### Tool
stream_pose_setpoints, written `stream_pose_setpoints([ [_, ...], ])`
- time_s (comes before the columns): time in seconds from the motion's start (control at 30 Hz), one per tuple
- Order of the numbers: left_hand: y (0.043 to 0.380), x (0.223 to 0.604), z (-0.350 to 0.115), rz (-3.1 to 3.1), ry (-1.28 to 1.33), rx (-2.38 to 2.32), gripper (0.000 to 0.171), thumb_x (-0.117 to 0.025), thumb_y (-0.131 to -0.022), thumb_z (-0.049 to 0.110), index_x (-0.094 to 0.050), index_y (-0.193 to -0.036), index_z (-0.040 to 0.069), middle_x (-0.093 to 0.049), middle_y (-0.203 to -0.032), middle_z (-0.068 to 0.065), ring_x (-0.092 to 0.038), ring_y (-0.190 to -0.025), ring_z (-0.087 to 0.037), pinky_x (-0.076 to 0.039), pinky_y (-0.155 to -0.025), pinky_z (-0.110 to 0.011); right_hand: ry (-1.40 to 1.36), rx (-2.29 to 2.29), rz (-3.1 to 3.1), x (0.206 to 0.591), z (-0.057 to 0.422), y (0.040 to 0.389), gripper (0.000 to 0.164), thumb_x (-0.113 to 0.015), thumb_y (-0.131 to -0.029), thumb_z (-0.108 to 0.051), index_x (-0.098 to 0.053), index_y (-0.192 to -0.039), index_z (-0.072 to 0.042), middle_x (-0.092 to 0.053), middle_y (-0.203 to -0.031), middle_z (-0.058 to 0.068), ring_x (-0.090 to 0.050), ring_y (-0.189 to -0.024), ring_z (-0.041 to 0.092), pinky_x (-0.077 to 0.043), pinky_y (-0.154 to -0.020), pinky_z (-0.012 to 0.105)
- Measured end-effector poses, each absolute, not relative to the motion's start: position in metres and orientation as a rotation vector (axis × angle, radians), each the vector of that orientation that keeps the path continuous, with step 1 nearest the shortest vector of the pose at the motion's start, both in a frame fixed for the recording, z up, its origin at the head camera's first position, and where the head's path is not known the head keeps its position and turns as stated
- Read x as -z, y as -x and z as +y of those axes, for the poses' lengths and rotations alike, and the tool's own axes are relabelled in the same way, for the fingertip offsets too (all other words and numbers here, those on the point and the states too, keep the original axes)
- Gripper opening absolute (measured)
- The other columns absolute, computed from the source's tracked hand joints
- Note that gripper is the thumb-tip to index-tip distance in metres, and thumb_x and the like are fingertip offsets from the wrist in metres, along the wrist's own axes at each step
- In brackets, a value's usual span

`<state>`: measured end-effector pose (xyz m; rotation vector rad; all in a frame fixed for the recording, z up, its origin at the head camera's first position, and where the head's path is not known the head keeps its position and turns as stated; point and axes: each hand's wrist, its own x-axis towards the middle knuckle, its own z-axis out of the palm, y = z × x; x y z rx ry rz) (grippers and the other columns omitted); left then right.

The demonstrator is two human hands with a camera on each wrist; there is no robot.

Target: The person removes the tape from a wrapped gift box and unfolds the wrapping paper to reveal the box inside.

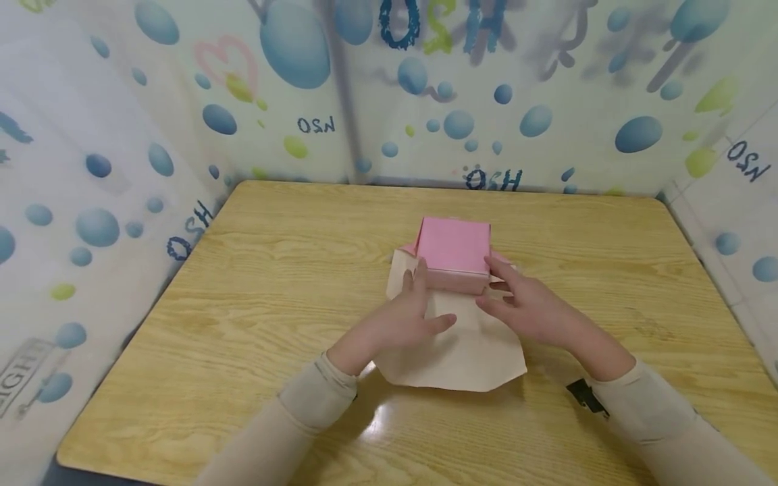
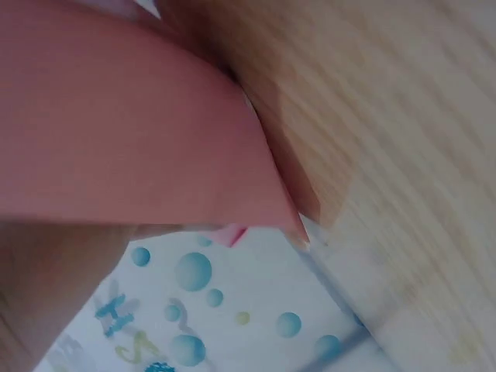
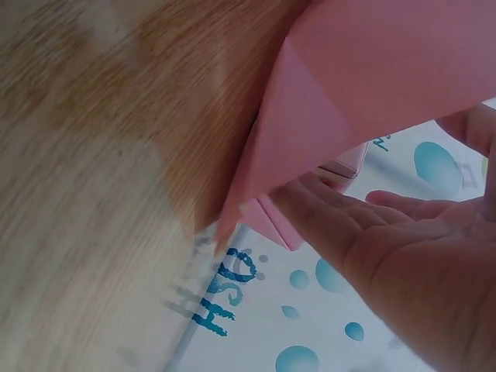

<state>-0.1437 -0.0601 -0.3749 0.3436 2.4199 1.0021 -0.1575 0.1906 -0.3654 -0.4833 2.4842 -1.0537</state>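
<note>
A small pink box sits on a sheet of wrapping paper, cream on its upper face and pink underneath. My left hand is at the box's front left corner, fingers extended toward it and thumb spread over the paper. On the other side my right hand has its fingertips right at the box's right edge, with the thumb apart from the fingers. The right wrist view shows the paper's pink underside lifted off the table, partly hiding the box. Pink paper covers much of the left wrist view.
The wooden table has rounded corners. Patterned curtain-like sheets with blue drops and lettering stand close behind it and along both sides. A dark patch shows at the right cuff.
</note>
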Motion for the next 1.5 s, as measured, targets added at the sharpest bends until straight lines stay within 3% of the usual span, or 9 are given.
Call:
stream_pose_setpoints([
  [0.1, 0.137, 0.377, -0.052, 2.448, -0.360, -0.928, 0.112, -0.061, -0.105, 0.050, 0.023, -0.167, 0.010, 0.023, -0.171, -0.033, -0.046, -0.150, -0.045, -0.043, -0.122, -0.052, 0.486, 1.024, 2.496, 0.366, 0.190, 0.155, 0.088, -0.060, -0.109, -0.040, -0.008, -0.171, -0.006, -0.019, -0.176, 0.025, -0.044, -0.152, 0.047, -0.048, -0.114, 0.061],
  [0.17, 0.134, 0.377, -0.050, 2.455, -0.369, -0.919, 0.111, -0.061, -0.106, 0.050, 0.023, -0.167, 0.009, 0.023, -0.171, -0.033, -0.053, -0.144, -0.046, -0.046, -0.120, -0.051, 0.485, 1.009, 2.499, 0.367, 0.190, 0.154, 0.088, -0.061, -0.109, -0.039, -0.008, -0.171, -0.005, -0.019, -0.176, 0.026, -0.044, -0.152, 0.048, -0.049, -0.113, 0.062],
  [0.43, 0.144, 0.366, -0.060, 2.527, -0.404, -1.017, 0.102, -0.062, -0.107, 0.042, 0.010, -0.170, 0.008, -0.001, -0.179, -0.021, -0.019, -0.165, -0.035, -0.025, -0.133, -0.052, 0.526, 1.019, 2.520, 0.363, 0.193, 0.157, 0.087, -0.059, -0.110, -0.041, -0.009, -0.171, -0.005, -0.020, -0.176, 0.023, -0.037, -0.156, 0.047, -0.043, -0.117, 0.067],
  [0.67, 0.176, 0.340, -0.063, 2.652, -0.602, -1.024, 0.090, -0.062, -0.107, 0.035, -0.005, -0.171, 0.007, -0.039, -0.169, -0.023, -0.050, -0.150, -0.036, -0.042, -0.123, -0.052, 0.592, 0.985, 2.600, 0.340, 0.190, 0.177, 0.084, -0.059, -0.109, -0.039, -0.012, -0.171, -0.007, -0.031, -0.172, 0.023, -0.039, -0.154, 0.048, -0.041, -0.117, 0.069],
  [0.83, 0.209, 0.331, -0.063, 2.701, -0.715, -1.013, 0.073, -0.061, -0.109, 0.027, -0.022, -0.168, 0.012, -0.043, -0.166, -0.016, -0.050, -0.149, -0.035, -0.043, -0.123, -0.051, 0.657, 0.964, 2.646, 0.333, 0.185, 0.200, 0.077, -0.060, -0.109, -0.030, -0.018, -0.171, -0.010, -0.028, -0.174, 0.021, -0.037, -0.156, 0.048, -0.040, -0.119, 0.069],
  [1.0, 0.235, 0.330, -0.065, 2.802, -0.644, -0.856, 0.057, -0.058, -0.110, 0.025, -0.039, -0.161, 0.007, -0.041, -0.167, -0.019, -0.049, -0.149, -0.036, -0.041, -0.124, -0.050, 0.721, 0.875, 2.681, 0.333, 0.182, 0.219, 0.066, -0.057, -0.110, -0.029, -0.032, -0.166, -0.007, -0.025, -0.175, 0.023, -0.025, -0.160, 0.049, -0.030, -0.124, 0.071],
  [1.2, 0.267, 0.335, -0.069, 2.846, -0.541, -0.637, 0.054, -0.049, -0.113, 0.027, -0.043, -0.159, -0.001, -0.037, -0.170, -0.024, -0.026, -0.162, -0.045, -0.028, -0.132, -0.053, 0.663, 0.810, 2.703, 0.331, 0.177, 0.240, 0.066, -0.058, -0.109, -0.031, -0.036, -0.162, 0.003, -0.028, -0.170, 0.030, -0.033, -0.155, 0.051, -0.031, -0.124, 0.069],
  [1.33, 0.282, 0.337, -0.075, 2.865, -0.599, -0.481, 0.051, -0.049, -0.112, 0.024, -0.050, -0.153, -0.006, -0.043, -0.167, -0.022, -0.033, -0.159, -0.045, -0.021, -0.135, -0.051, 0.599, 0.755, 2.724, 0.330, 0.178, 0.251, 0.070, -0.056, -0.109, -0.032, -0.032, -0.162, 0.006, -0.025, -0.170, 0.033, -0.030, -0.156, 0.052, -0.029, -0.125, 0.069],
  [1.5, 0.293, 0.341, -0.080, 2.858, -0.470, -0.554, 0.058, -0.050, -0.110, 0.025, -0.041, -0.159, -0.003, -0.033, -0.171, -0.024, -0.031, -0.160, -0.044, -0.026, -0.133, -0.050, 0.568, 0.698, 2.733, 0.327, 0.181, 0.260, 0.069, -0.052, -0.110, -0.031, -0.030, -0.162, 0.007, -0.024, -0.170, 0.035, -0.023, -0.158, 0.054, -0.023, -0.128, 0.069],
])
